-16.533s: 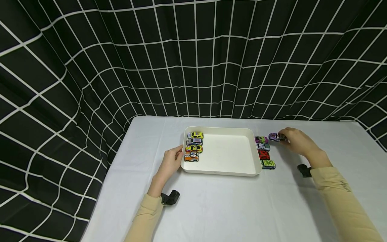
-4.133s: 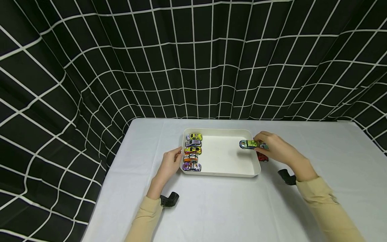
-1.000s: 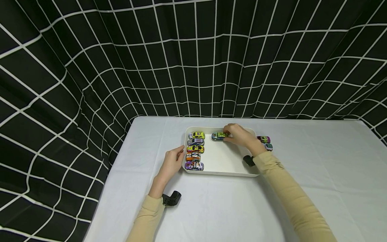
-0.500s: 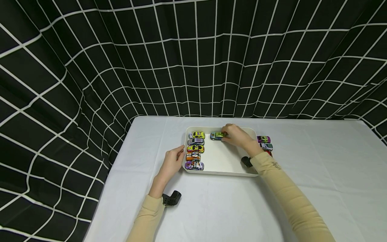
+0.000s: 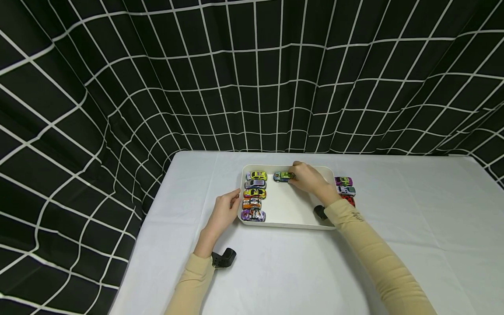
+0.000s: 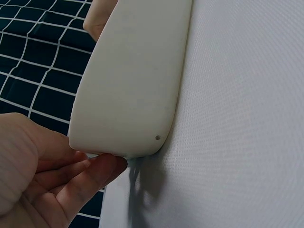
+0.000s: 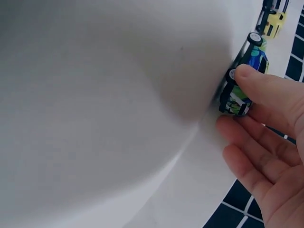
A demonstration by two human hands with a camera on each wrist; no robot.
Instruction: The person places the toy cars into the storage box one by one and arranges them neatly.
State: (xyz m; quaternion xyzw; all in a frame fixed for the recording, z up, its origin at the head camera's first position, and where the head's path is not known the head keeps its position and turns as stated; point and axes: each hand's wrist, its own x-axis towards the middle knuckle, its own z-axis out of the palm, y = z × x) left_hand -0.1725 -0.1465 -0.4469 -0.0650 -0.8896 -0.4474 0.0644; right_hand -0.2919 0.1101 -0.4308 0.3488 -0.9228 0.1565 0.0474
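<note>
A shallow white tray holds a column of several small toy cars, among them a purple car and an orange-and-white car. My left hand is at the tray's left end, its fingertips against the outer wall in the left wrist view. Inside the tray, near its back wall, my right hand pinches a green-and-blue toy car between thumb and fingers. That car stands to the right of a yellow car, with a gap between them in the head view.
Beyond the tray's right end lie a magenta-and-green car, a white-and-grey car and a red car, partly behind the right sleeve. A white cloth covers the table; a black curtain with white grid lines hangs behind.
Earlier the purple car joined the tray's left column, then the right hand carried the green-and-blue car in from the right. Over the last second that car slid slightly left; the left hand stayed put.
</note>
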